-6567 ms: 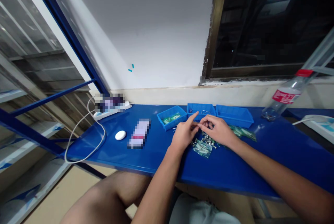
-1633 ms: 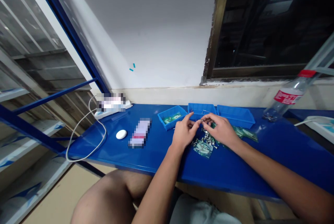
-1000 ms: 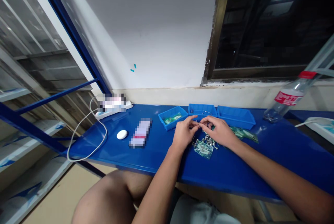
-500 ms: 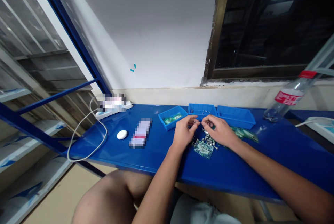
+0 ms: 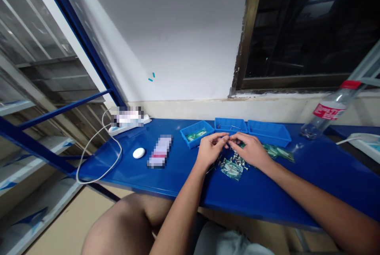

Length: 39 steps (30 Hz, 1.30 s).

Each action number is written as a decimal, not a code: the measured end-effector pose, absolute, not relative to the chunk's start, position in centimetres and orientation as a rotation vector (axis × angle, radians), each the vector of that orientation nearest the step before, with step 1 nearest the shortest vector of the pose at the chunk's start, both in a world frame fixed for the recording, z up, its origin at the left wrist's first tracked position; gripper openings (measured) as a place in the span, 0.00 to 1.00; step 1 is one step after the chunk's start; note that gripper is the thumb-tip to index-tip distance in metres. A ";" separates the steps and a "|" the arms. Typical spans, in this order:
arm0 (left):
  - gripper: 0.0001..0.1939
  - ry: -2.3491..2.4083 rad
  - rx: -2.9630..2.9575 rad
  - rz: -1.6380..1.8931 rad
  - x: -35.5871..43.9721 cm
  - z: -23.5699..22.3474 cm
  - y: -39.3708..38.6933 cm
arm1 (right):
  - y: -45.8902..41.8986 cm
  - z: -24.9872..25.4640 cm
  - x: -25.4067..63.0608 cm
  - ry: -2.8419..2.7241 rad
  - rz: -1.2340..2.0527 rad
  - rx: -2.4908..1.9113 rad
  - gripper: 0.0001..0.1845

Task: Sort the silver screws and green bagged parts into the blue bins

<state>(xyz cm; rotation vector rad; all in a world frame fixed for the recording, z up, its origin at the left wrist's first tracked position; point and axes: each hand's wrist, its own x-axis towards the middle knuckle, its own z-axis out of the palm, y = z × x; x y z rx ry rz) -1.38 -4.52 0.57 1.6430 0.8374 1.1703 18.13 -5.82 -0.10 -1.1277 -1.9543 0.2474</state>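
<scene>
My left hand (image 5: 210,149) and my right hand (image 5: 247,146) meet fingertip to fingertip over the blue table, both pinched closed. Whatever lies between the fingers is too small or hidden to name. Just below them is a pile of loose metal screws (image 5: 237,156), with a clear bag of small metal parts (image 5: 232,169) at its near side. Behind my hands stand a left blue bin (image 5: 190,145) holding green-tinted bags, a middle blue bin (image 5: 222,122) with a few thin metal pieces, and a right blue bin (image 5: 274,139).
More green-tinted bags (image 5: 277,152) lie beside my right wrist. To the left are a phone (image 5: 159,151), a white oval case (image 5: 138,153) and a power strip (image 5: 145,120) with a looping cable. A plastic bottle (image 5: 322,114) leans at the right, near a white device (image 5: 363,143).
My fingertips have drawn closer together, and the thin metal piece that showed between them is now hidden. The bins and bags have stayed in place.
</scene>
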 end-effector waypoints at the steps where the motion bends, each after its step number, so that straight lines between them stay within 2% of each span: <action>1: 0.23 0.793 1.608 1.136 -1.3 0.5 -4.5 | -5.8 -0.2 18.1 -1.959 0.246 -1.126 0.11; 10: 0.16 0.760 1.468 1.255 -1.2 0.7 -4.5 | -5.9 -0.1 18.1 -1.883 0.261 -1.177 0.13; 17: 0.18 0.777 1.473 1.286 -1.2 0.7 -4.6 | -6.0 0.3 18.1 -1.825 0.229 -1.221 0.13; 24: 0.01 0.780 1.562 1.284 -1.2 -0.5 -4.0 | -6.0 0.2 18.2 -1.799 0.276 -1.214 0.13; 32: 0.08 0.940 1.822 1.154 -1.4 -0.3 -4.5 | -5.8 0.2 18.2 -1.924 0.333 -1.040 0.11; 39: 0.10 0.847 1.716 1.294 -1.2 -0.2 -4.4 | -5.7 0.1 18.5 -1.910 0.254 -1.084 0.10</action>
